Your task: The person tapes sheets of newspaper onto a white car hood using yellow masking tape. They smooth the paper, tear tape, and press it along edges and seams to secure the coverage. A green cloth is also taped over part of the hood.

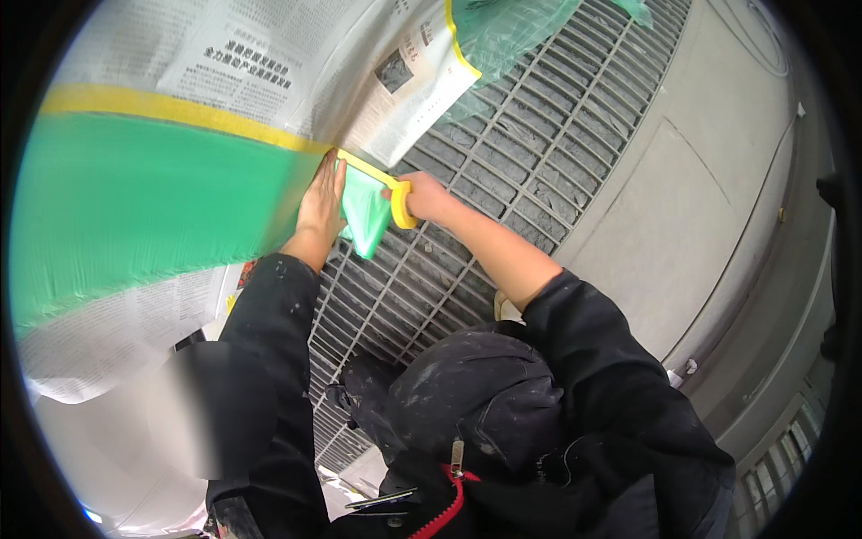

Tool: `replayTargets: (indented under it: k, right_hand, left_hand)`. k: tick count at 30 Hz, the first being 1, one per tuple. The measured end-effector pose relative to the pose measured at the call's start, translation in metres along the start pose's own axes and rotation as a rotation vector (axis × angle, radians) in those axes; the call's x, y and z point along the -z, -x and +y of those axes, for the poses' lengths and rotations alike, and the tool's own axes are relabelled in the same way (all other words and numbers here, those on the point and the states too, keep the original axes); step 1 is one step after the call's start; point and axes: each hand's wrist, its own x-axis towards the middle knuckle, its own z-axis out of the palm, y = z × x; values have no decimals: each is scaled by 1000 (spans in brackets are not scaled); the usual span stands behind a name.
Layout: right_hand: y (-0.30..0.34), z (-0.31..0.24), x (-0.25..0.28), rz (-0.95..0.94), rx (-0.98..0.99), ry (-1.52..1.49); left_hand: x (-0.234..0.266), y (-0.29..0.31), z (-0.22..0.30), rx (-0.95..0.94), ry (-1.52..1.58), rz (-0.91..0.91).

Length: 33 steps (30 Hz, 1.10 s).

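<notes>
My right hand (424,195) grips a roll of yellow masking tape (404,206). From the roll, a strip of yellow tape (364,166) runs left along the top of the green plastic film. My left hand (321,199) lies with its fingers stretched out flat against the film's corner, fingertips at the tape line. The green film (162,198) spreads over a large panel to the left, and a loose fold (364,216) of it hangs between my hands. Newspaper sheets (269,54) sit above the film, joined to it by a yellow tape band (180,110).
Below and beyond my hands is a metal floor grating (530,117). More green plastic (512,36) lies crumpled on it at the far side. A concrete floor strip (646,225) runs along the right. Another newspaper (135,328) hangs under the film, above a glossy light-coloured surface (117,440).
</notes>
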Motion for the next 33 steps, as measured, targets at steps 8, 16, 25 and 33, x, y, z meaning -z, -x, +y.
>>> replayTargets:
  k: [8, 16, 25, 33]
  right_hand:
    - [187, 53, 84, 50, -386, 20]
    - [145, 9, 54, 379, 160, 354]
    - [136, -17, 55, 394, 332, 466]
    - [154, -26, 76, 356, 158, 519]
  left_hand:
    - [-25, -46, 9, 13, 74, -51]
    - [-34, -94, 19, -38, 433, -53]
    - [94, -6, 23, -531, 2042, 406]
    - [123, -21, 38, -560, 1747, 525]
